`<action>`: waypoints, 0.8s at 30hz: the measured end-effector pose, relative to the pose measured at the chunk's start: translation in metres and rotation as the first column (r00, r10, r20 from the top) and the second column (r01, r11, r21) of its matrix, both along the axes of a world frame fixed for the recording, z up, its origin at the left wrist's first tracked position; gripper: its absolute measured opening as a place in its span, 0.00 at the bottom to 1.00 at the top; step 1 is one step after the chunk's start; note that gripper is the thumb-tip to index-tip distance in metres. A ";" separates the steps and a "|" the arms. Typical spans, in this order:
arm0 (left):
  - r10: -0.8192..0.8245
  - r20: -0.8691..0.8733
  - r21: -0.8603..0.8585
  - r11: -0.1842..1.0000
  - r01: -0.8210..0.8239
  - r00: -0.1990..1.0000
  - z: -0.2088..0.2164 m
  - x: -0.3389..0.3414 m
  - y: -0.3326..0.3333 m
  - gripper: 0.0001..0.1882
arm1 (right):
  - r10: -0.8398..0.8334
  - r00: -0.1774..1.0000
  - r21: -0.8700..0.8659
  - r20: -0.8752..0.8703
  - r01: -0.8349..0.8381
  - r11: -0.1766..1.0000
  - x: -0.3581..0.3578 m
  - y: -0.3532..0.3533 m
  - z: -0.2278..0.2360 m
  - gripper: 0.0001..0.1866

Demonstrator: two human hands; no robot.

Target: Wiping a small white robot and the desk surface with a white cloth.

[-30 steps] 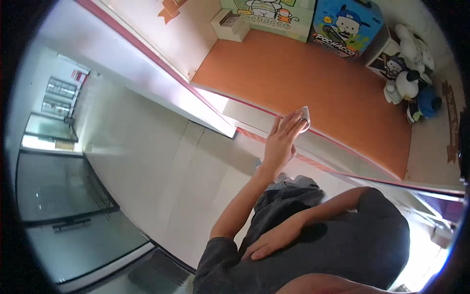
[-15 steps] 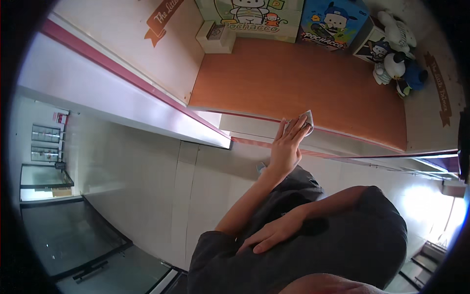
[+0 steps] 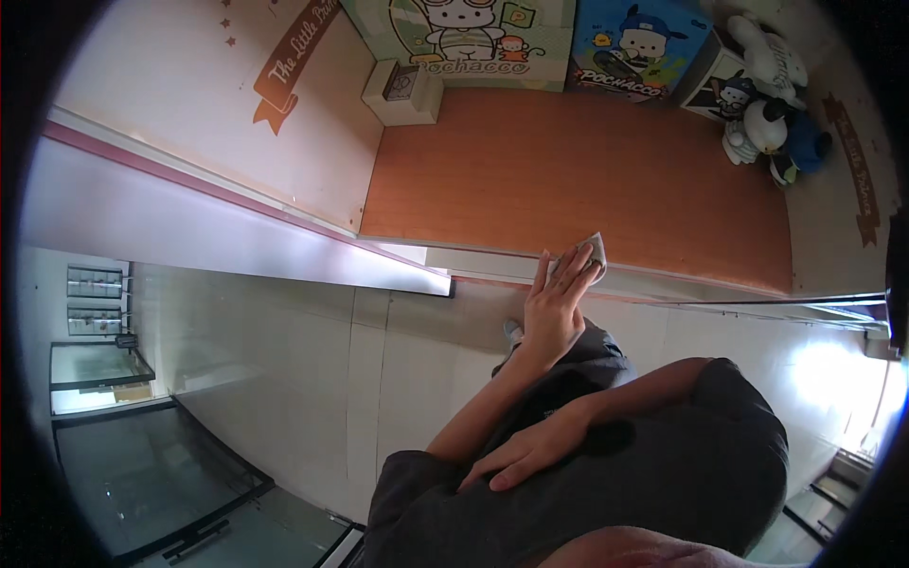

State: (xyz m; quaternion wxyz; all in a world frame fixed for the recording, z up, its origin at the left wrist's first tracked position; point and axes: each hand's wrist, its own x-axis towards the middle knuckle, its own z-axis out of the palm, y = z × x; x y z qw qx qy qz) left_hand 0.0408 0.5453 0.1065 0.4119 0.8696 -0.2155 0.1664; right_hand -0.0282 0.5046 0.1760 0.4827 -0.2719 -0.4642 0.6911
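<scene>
My left hand point(image 3: 554, 317) reaches up to the front edge of an orange-brown wooden shelf point(image 3: 568, 175). Its fingers press a small greyish-white cloth point(image 3: 597, 257) against that edge, and part of the cloth is hidden beneath them. Across my dark shirt point(image 3: 663, 464) lies my right hand point(image 3: 530, 450), fingers stretched out flat and holding nothing.
At the shelf's back stand a small white box point(image 3: 407, 95), a pale cartoon picture point(image 3: 464, 47) and a blue cartoon picture point(image 3: 636, 47). Plush toys point(image 3: 762, 128) sit in the right corner. White side panels point(image 3: 208, 123) flank the shelf; glass doors point(image 3: 151, 464) are at the lower left.
The view has shifted, so the shelf sits slightly lower in the picture. My left hand with the cloth has come slightly lower along with the shelf edge. My right hand stays put.
</scene>
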 end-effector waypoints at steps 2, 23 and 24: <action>0.005 -0.008 0.001 1.000 -0.005 1.000 0.002 0.000 -0.002 0.25 | 0.011 1.000 0.001 0.004 -0.011 1.000 0.006 -0.003 0.000 0.39; -0.283 0.296 0.287 0.937 0.198 0.912 0.025 0.171 -0.085 0.23 | -0.748 -0.347 0.686 0.566 0.702 0.193 0.189 -0.200 0.021 0.10; -0.299 0.298 0.286 0.934 0.214 0.907 0.024 0.181 -0.091 0.23 | -0.615 -0.345 0.514 0.709 0.850 0.116 0.196 -0.218 0.028 0.09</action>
